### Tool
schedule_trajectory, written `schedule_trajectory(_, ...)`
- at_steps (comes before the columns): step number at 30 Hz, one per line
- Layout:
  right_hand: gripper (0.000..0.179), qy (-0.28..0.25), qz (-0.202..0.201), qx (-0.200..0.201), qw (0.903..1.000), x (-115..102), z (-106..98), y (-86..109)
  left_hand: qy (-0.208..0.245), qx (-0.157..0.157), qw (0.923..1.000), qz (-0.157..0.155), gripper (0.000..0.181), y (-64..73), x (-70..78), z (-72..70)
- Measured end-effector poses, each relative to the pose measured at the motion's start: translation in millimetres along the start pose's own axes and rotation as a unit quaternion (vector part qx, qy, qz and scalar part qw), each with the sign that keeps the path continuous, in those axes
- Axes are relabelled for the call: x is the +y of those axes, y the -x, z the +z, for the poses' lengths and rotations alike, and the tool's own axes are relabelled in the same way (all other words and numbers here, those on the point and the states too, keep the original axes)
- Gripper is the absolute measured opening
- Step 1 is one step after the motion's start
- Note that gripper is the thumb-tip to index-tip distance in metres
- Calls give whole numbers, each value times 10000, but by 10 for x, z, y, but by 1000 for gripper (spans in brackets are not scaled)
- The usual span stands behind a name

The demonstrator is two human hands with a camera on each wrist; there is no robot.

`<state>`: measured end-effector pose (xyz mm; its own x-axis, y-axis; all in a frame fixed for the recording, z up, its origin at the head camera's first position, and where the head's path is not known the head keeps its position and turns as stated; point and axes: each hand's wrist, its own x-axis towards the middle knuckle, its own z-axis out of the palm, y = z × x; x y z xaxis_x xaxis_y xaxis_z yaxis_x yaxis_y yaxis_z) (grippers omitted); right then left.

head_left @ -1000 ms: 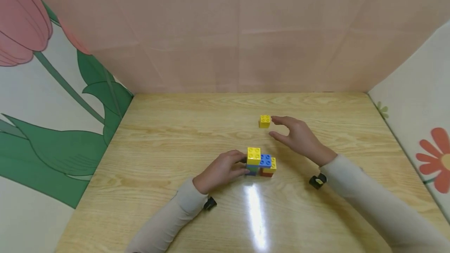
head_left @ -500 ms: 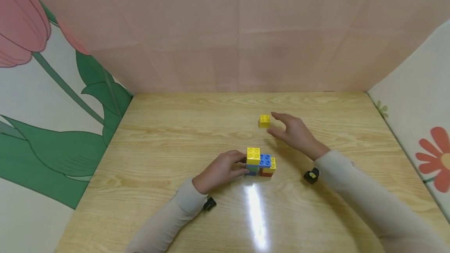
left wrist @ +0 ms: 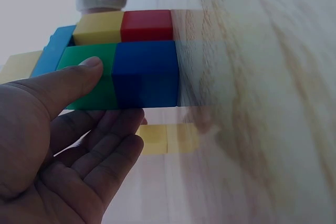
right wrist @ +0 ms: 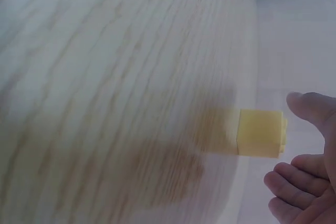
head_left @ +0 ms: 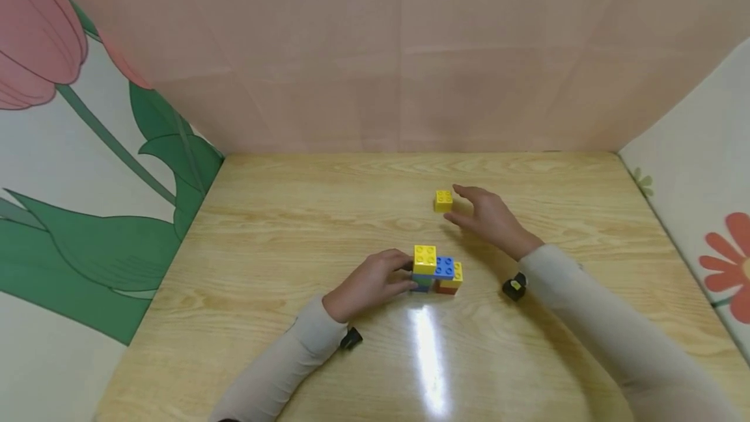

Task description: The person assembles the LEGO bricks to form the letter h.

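Observation:
On the table stands a bridge of toy building bricks. Two short stacks, green (left wrist: 92, 74) over dark blue (left wrist: 146, 74) and yellow over red (left wrist: 147, 25), carry a blue brick (head_left: 444, 267) laid across them. Another yellow brick (head_left: 424, 259) tops the left end. My left hand (head_left: 369, 286) holds the left stack, thumb on the green brick and fingers along its far side. Beyond the bridge a separate yellow brick (head_left: 443, 201) sits on the table. Beside it, my right hand (head_left: 492, 219) has thumb and fingers spread; in the right wrist view a gap separates them from this brick (right wrist: 260, 133).
The wooden table (head_left: 281, 213) ends at a pinkish back wall (head_left: 398, 83). Printed side panels show a tulip with green leaves (head_left: 111, 253) at left and a red flower (head_left: 729, 266) at right. Black wrist devices (head_left: 514, 286) hang below both sleeves.
My right hand has shifted slightly left and away from me, closer around the lone yellow brick. The left hand and the brick bridge stay put.

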<state>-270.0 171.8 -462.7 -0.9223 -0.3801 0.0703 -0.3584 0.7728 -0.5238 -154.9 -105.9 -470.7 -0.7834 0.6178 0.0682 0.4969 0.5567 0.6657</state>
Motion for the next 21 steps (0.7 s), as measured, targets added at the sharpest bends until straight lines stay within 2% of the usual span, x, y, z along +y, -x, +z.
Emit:
schedule_trajectory(9, 70, 100, 68, -78, 9999, 17, 57, -83, 4, 12, 10000, 33, 40, -4, -9, -1)
schedule_trajectory(21, 52, 57, 26, 49, 10000, 47, 130, -163, -67, -34, 10000, -7, 41, -18, -13, 2)
